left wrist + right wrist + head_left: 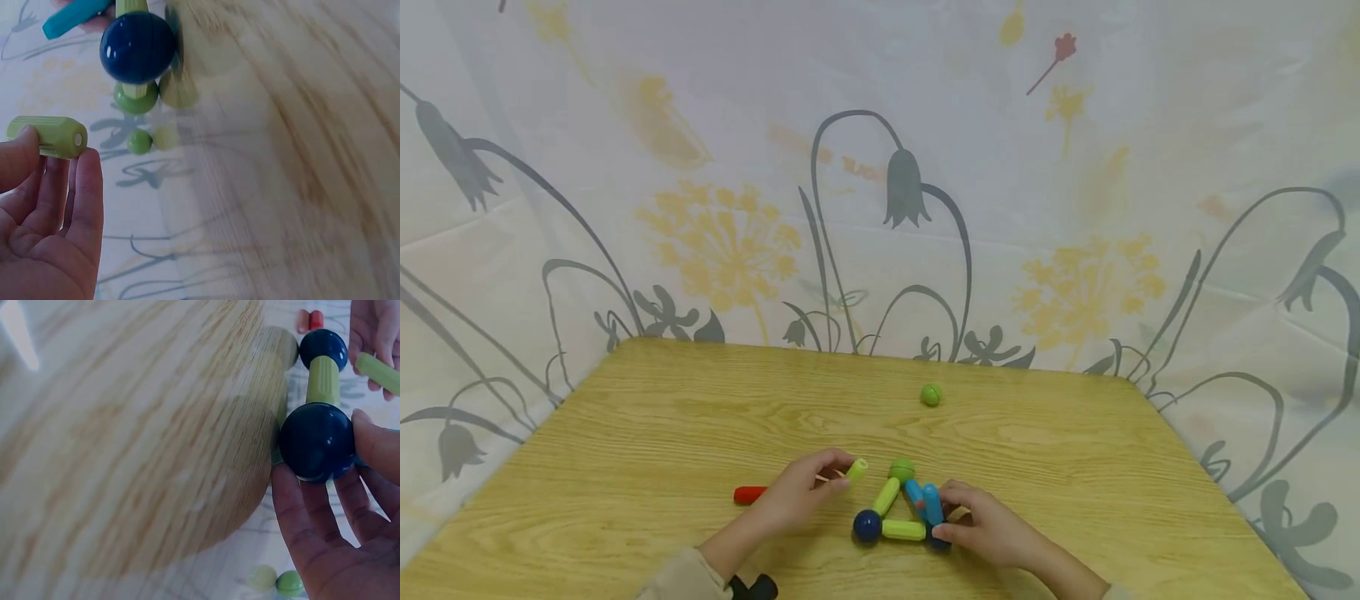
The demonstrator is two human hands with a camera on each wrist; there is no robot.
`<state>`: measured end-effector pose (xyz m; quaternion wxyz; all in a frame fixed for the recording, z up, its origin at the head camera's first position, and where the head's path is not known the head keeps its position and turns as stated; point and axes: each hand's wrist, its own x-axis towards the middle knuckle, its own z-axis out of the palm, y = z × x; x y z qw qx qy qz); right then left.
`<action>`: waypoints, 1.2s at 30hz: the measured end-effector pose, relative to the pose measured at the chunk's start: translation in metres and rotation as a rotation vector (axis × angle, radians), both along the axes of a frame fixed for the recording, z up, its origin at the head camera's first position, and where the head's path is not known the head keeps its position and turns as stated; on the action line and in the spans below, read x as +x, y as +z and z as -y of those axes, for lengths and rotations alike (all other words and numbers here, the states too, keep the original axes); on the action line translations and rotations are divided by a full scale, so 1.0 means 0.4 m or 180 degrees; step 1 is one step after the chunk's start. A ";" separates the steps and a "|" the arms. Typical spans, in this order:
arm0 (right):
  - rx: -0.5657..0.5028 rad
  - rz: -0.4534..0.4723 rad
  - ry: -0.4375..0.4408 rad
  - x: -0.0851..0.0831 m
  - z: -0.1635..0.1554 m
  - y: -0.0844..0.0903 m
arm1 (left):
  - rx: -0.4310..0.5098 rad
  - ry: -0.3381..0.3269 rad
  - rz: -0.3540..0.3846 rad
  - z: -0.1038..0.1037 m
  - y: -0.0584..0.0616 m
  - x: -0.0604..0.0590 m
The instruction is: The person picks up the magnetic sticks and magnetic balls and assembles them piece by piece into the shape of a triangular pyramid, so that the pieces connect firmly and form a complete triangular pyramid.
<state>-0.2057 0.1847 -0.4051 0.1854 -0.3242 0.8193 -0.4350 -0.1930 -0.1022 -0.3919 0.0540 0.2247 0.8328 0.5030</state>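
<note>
My left hand pinches a yellow-green magnetic rod between thumb and fingers, above the table and apart from the other pieces. A flat triangle of magnetic rods and balls lies to its right. Its corners are a green ball, a dark blue ball and a second dark blue ball. Two yellow-green rods and a blue rod form the sides. My right hand holds the second dark blue ball with thumb and fingers. Another blue rod rises from that corner.
A loose green ball sits farther back on the wooden table. A red rod lies left of my left hand, partly hidden by it. Near the front edge is a black object, cut off by the frame. A patterned curtain hangs behind.
</note>
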 end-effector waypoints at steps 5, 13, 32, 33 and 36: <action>0.0012 -0.0033 0.0009 -0.001 -0.001 0.002 | -0.0021 -0.0121 0.0045 -0.029 -0.002 0.005; -0.0036 0.0001 0.0028 -0.002 -0.001 0.002 | -0.0069 -0.0273 0.0154 -0.063 -0.006 0.016; -0.0034 -0.0065 0.0106 0.002 -0.002 0.003 | -0.0068 -0.0159 0.0311 -0.052 -0.018 0.017; -0.0033 -0.0051 0.0106 0.002 -0.002 0.003 | -0.0043 -0.0142 0.0311 -0.040 -0.020 0.017; -0.0035 -0.0004 0.0110 0.003 -0.001 0.001 | -0.0040 -0.0082 0.0272 0.003 -0.022 0.013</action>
